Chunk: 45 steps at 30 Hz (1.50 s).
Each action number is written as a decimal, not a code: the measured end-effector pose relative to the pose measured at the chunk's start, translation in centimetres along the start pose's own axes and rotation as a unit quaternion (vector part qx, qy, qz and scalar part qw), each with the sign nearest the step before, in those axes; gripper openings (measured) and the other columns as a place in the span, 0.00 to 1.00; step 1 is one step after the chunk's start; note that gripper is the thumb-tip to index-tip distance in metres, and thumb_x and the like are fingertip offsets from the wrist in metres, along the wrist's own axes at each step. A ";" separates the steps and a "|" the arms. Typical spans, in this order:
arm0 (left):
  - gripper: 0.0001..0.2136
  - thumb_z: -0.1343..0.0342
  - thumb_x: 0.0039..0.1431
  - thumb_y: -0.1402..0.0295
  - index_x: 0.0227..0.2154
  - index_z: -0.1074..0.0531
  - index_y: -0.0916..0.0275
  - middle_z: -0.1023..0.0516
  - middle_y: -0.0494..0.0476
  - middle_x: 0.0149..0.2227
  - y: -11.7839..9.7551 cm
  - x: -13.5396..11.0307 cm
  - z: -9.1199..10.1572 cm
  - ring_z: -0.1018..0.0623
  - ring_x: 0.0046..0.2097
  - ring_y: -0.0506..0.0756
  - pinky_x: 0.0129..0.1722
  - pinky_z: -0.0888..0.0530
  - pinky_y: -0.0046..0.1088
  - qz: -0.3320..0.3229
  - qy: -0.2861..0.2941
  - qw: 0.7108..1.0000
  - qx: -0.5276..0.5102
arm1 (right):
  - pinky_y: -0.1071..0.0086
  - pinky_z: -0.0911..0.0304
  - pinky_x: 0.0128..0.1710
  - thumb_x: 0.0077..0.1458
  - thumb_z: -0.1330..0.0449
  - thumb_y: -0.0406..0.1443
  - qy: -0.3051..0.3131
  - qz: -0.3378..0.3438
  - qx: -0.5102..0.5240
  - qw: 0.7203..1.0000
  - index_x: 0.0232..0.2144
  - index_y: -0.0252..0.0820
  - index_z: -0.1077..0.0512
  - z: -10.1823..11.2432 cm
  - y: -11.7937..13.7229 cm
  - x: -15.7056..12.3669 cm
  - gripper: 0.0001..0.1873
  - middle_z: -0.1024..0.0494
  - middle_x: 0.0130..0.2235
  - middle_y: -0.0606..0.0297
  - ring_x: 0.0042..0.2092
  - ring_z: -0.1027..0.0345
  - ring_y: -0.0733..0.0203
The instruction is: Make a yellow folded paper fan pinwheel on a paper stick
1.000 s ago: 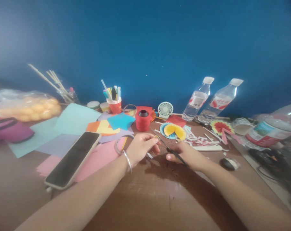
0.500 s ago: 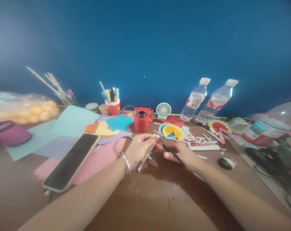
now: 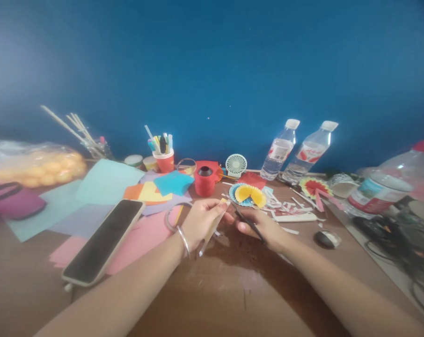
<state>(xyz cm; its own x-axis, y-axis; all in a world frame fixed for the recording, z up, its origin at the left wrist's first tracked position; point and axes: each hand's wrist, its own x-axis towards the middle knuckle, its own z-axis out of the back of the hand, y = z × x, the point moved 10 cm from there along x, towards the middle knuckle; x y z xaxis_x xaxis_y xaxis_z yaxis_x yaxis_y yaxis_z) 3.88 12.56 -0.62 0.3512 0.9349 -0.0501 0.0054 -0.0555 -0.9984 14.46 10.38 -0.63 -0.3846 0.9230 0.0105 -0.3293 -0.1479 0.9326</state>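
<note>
Between the thumb and fingers of my left hand [image 3: 201, 216] is a narrow folded strip of pale yellow and white paper [image 3: 212, 229], its lower end slanting down past the palm. My right hand [image 3: 266, 228] is closed around black-handled scissors [image 3: 250, 223]. Their thin tips point at the upper end of the strip; whether the blades touch it is too blurred to tell. Just behind the hands, a pleated yellow paper fan [image 3: 251, 194] overlaps a pleated blue paper fan [image 3: 240, 193]. White paper scraps [image 3: 285, 206] are scattered beside them.
On the left, a phone [image 3: 105, 243] lies over pink paper [image 3: 140, 238]. Farther back stand a red cup of pens [image 3: 165, 161], a red round container [image 3: 204, 182], a small fan [image 3: 236, 164] and two water bottles [image 3: 278, 152]. A computer mouse [image 3: 327, 239] and cables [image 3: 380, 234] lie right.
The camera view has shifted slightly, so the scene sits a little lower and the right side farther left. Both hands keep their holds, with little movement.
</note>
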 end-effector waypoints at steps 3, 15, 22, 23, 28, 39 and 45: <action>0.14 0.49 0.49 0.57 0.25 0.30 0.64 0.25 0.55 0.22 0.1 0.0 -0.2 0.30 0.23 0.49 0.21 0.36 0.22 0.005 0.006 1.000 -0.002 | 0.74 0.55 0.20 0.48 0.52 0.52 -0.087 -0.028 0.059 0.994 0.23 0.38 0.36 2.3 -0.8 -0.1 0.22 0.39 0.22 0.68 0.22 0.50 0.69; 0.16 0.52 0.50 0.58 0.21 0.27 0.65 0.25 0.56 0.20 -0.6 -0.8 -2.4 0.31 0.22 0.48 0.23 0.37 0.23 -0.051 0.089 0.984 0.144 | 0.74 0.54 0.22 0.39 0.40 0.41 -0.109 -0.054 0.117 0.986 0.21 0.36 0.34 1.5 -0.5 0.0 0.13 0.38 0.20 0.70 0.22 0.49 0.70; 0.18 0.53 0.51 0.57 0.18 0.27 0.64 0.26 0.55 0.18 -0.6 -1.0 -2.5 0.33 0.20 0.48 0.22 0.38 0.23 -0.060 0.093 0.972 0.207 | 0.75 0.56 0.20 0.39 0.40 0.39 -0.085 -0.049 0.087 0.991 0.22 0.36 0.35 1.4 -0.4 0.1 0.11 0.40 0.18 0.71 0.21 0.52 0.71; 0.18 0.53 0.51 0.57 0.18 0.27 0.65 0.26 0.55 0.18 -0.6 -1.0 -2.6 0.33 0.20 0.47 0.22 0.38 0.23 -0.059 0.098 0.972 0.206 | 0.75 0.56 0.20 0.39 0.41 0.38 -0.081 -0.048 0.079 0.992 0.21 0.36 0.35 1.3 -0.3 0.1 0.10 0.40 0.18 0.72 0.21 0.52 0.71; 0.17 0.53 0.51 0.59 0.18 0.27 0.65 0.25 0.55 0.20 -0.8 -1.1 -2.9 0.31 0.22 0.48 0.22 0.36 0.22 -0.060 0.108 0.974 0.189 | 0.75 0.55 0.20 0.42 0.43 0.37 -0.055 -0.018 0.068 0.996 0.22 0.37 0.38 0.5 0.4 0.1 0.08 0.40 0.19 0.72 0.21 0.52 0.71; 0.16 0.51 0.48 0.57 0.23 0.28 0.66 0.25 0.55 0.21 0.9 -0.9 -2.0 0.36 0.16 0.45 0.14 0.39 0.20 0.019 0.075 0.991 0.108 | 0.72 0.51 0.23 0.39 0.40 0.38 -0.178 -0.047 0.022 0.983 0.22 0.37 0.33 5.9 -0.6 -0.2 0.09 0.36 0.19 0.69 0.22 0.46 0.68; 0.15 0.50 0.49 0.58 0.26 0.28 0.66 0.26 0.57 0.23 0.8 -0.4 -1.2 0.33 0.21 0.47 0.19 0.37 0.20 0.015 0.038 0.999 0.023 | 0.72 0.52 0.22 0.41 0.42 0.40 -0.152 -0.080 0.118 0.978 0.20 0.36 0.30 4.0 -2.0 0.1 0.11 0.33 0.19 0.67 0.22 0.44 0.68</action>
<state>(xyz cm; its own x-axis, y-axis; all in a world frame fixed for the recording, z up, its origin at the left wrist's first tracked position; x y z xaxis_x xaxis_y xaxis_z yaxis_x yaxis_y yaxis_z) 4.89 11.70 -1.40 0.4216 0.9033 -0.0795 -0.0491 -0.0648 -0.9967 18.51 12.17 -1.07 -0.0588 0.9959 -0.0684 -0.1426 0.0594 0.9880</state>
